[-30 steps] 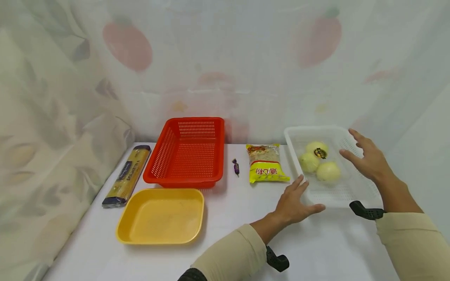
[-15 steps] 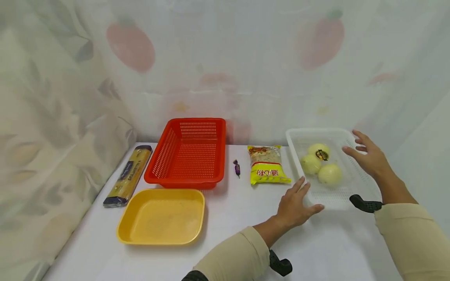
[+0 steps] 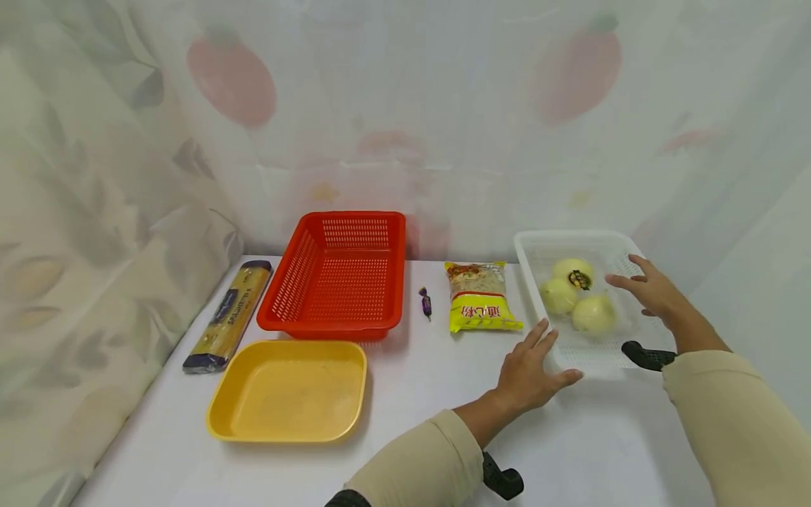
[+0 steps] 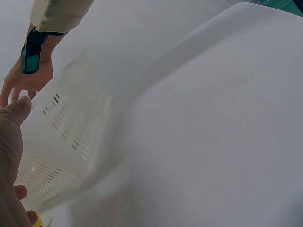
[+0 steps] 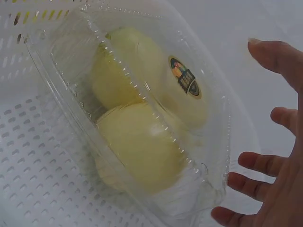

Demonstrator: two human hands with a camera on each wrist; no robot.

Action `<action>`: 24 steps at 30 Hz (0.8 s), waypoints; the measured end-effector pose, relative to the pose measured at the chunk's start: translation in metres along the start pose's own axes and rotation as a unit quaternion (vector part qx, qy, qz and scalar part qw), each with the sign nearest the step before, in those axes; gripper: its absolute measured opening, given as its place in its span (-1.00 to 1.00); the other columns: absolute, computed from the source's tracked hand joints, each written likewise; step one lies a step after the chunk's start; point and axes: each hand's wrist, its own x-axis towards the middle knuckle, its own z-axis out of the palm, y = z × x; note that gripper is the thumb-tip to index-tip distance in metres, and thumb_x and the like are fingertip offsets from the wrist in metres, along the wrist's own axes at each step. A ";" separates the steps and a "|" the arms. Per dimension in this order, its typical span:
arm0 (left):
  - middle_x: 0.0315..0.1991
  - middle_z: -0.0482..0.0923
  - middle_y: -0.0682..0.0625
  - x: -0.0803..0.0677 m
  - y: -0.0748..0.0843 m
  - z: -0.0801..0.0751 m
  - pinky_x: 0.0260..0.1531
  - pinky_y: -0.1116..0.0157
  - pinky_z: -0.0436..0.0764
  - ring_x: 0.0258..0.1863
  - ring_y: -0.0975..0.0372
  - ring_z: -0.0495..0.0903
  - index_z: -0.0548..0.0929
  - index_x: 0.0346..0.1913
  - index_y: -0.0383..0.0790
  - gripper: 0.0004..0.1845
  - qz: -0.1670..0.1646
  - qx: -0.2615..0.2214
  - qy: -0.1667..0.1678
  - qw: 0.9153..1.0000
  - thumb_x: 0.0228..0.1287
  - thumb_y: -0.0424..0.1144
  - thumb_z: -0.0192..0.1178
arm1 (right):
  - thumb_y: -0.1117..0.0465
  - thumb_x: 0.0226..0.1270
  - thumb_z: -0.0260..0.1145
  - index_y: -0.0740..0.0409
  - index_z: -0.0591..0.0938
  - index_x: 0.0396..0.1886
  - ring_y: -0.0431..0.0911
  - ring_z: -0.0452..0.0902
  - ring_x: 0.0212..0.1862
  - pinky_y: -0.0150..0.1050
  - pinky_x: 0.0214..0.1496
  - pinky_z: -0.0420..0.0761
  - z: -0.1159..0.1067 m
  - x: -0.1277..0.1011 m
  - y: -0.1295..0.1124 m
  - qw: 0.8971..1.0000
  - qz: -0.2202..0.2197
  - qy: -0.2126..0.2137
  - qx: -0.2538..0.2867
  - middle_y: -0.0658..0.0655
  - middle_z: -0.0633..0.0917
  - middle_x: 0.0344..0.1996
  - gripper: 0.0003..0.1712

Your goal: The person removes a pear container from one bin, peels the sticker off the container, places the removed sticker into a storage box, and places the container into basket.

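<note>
the right hand (image 3: 649,292) has dropped lower into the white basket (image 3: 573,359) at 2 o'clock, fingers spread just beside the clear pack of yellow fruit (image 5: 142,118), seemingly about to grasp it. the left hand (image 3: 529,370) stays flat and relaxed on the tabletop (image 3: 412,394), touching the basket's near corner.

right hand (image 3: 652,292) lower, nearer clamshell (image 3: 578,294)
</note>
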 end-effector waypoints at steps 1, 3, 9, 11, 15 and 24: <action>0.48 0.00 0.26 0.000 0.000 0.000 0.11 0.20 0.42 0.30 0.26 0.29 0.30 0.45 0.04 -0.18 0.000 -0.002 -0.001 1.000 0.19 0.31 0.18 | -0.35 0.32 0.09 0.14 -0.44 0.49 0.57 -0.10 0.29 0.43 0.13 0.23 0.001 0.001 0.001 1.000 0.005 -0.006 0.004 0.67 -0.10 0.34 0.21; 0.48 -0.01 0.26 0.000 -0.001 -0.001 0.11 0.20 0.42 0.31 0.26 0.28 0.29 0.46 0.03 -0.18 0.002 -0.007 -0.003 1.000 0.20 0.30 0.18 | -0.35 0.32 0.09 0.14 -0.46 0.48 0.57 -0.10 0.30 0.42 0.12 0.25 0.003 0.003 0.002 1.000 0.015 -0.018 0.013 0.67 -0.11 0.35 0.22; 0.49 -0.03 0.26 -0.001 -0.001 0.000 0.12 0.21 0.42 0.31 0.26 0.27 0.28 0.46 0.04 -0.18 0.001 -0.010 -0.010 1.000 0.21 0.30 0.17 | -0.36 0.30 0.11 0.15 -0.47 0.48 0.57 -0.11 0.30 0.44 0.05 0.31 0.008 0.007 0.009 0.998 0.041 -0.041 0.027 0.62 -0.24 0.38 0.25; 0.49 -0.03 0.26 0.000 -0.001 0.000 0.11 0.21 0.42 0.31 0.26 0.27 0.28 0.46 0.05 -0.18 0.001 -0.010 -0.011 1.000 0.20 0.30 0.17 | -0.35 0.30 0.12 0.15 -0.46 0.48 0.57 -0.13 0.31 0.42 0.02 0.35 0.010 0.008 0.012 0.997 0.045 -0.049 0.033 0.59 -0.29 0.39 0.24; 0.49 -0.03 0.25 0.000 -0.002 0.000 0.10 0.22 0.43 0.31 0.26 0.27 0.28 0.46 0.03 -0.18 0.004 -0.010 -0.010 1.000 0.21 0.30 0.17 | -0.33 0.31 0.14 0.13 -0.48 0.48 0.54 -0.11 0.32 0.33 -0.05 0.47 0.012 0.009 0.017 0.995 0.055 -0.064 0.047 0.58 -0.33 0.39 0.24; 0.49 -0.02 0.24 -0.001 -0.002 0.001 0.10 0.23 0.43 0.31 0.26 0.28 0.29 0.46 0.01 -0.18 0.006 -0.012 -0.007 1.000 0.21 0.29 0.17 | -0.31 0.30 0.17 0.26 -0.49 0.44 0.49 -0.08 0.34 0.18 -0.08 0.56 0.018 0.012 0.024 0.986 0.112 -0.092 0.083 0.63 -0.22 0.37 0.28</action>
